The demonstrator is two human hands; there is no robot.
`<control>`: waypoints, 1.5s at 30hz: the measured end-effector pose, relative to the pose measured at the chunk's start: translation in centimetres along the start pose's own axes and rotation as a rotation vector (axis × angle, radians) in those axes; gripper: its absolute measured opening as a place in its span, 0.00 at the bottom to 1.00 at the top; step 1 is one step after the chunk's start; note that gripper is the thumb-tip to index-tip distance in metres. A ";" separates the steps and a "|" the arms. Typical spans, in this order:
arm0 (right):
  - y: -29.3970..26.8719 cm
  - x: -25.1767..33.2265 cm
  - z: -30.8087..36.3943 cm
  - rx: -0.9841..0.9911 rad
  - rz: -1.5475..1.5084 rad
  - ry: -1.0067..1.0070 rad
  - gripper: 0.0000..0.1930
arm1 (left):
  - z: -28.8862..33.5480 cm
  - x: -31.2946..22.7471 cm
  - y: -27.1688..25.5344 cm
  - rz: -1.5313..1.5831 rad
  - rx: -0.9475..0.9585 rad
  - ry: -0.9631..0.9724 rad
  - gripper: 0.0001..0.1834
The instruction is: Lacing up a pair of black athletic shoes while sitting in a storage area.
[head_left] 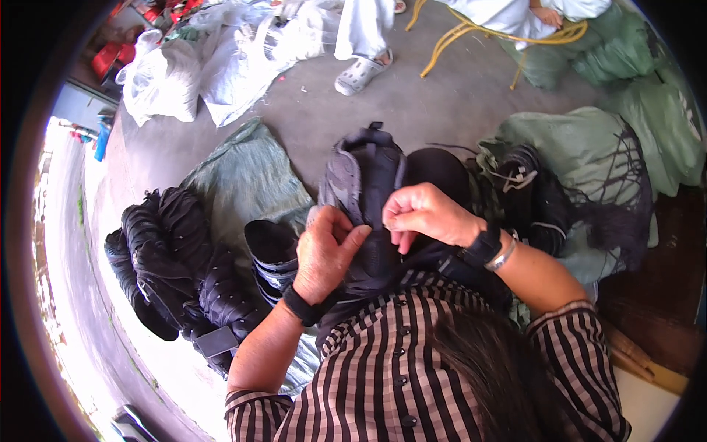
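A dark grey and black shoe lies lengthwise in front of my body, its heel loop pointing away from me. My left hand is closed on the shoe's left side, with the thumb pressed toward its middle. Over the right side of the same shoe, my right hand is bent into a pinch. Whatever is between those fingertips is too small to make out. The front part of the shoe is partly hidden by my hands.
Several black shoes are stacked at the left, beside a nested dark stack on a green woven sheet. More laced shoes lie at the right by green sacks. Beyond are white bags, a yellow-framed chair and another person's clog.
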State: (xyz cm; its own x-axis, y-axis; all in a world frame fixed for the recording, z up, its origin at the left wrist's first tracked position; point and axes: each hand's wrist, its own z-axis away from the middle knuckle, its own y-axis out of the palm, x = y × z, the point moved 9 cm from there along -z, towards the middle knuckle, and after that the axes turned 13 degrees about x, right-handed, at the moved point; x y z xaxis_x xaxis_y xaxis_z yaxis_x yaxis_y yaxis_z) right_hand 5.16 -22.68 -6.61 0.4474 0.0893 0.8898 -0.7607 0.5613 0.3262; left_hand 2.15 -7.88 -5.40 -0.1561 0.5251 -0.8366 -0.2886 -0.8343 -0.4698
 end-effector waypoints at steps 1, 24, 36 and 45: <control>-0.2 -0.2 -0.4 -0.013 0.075 0.008 0.06 | -0.2 0.4 -0.3 0.006 -0.046 0.018 0.16; 0.7 1.8 1.1 -0.385 0.625 -0.177 0.01 | 1.4 0.7 0.4 0.268 0.027 0.136 0.11; 0.3 3.1 1.0 -0.438 0.840 -0.223 0.03 | 1.8 -6.8 -0.4 -0.520 -0.051 0.398 0.17; 0.6 2.8 0.7 -0.337 0.827 -0.193 0.04 | 1.8 -7.7 -0.4 -0.522 -0.011 0.507 0.08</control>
State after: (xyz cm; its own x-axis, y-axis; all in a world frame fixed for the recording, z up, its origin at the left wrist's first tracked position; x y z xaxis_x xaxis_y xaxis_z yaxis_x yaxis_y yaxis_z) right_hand 5.62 -22.64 -3.66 -0.2889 0.4477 0.8462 -0.6127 0.5928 -0.5227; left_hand 1.79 -11.35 1.73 0.4571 0.7151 -0.5288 -0.1956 -0.4992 -0.8441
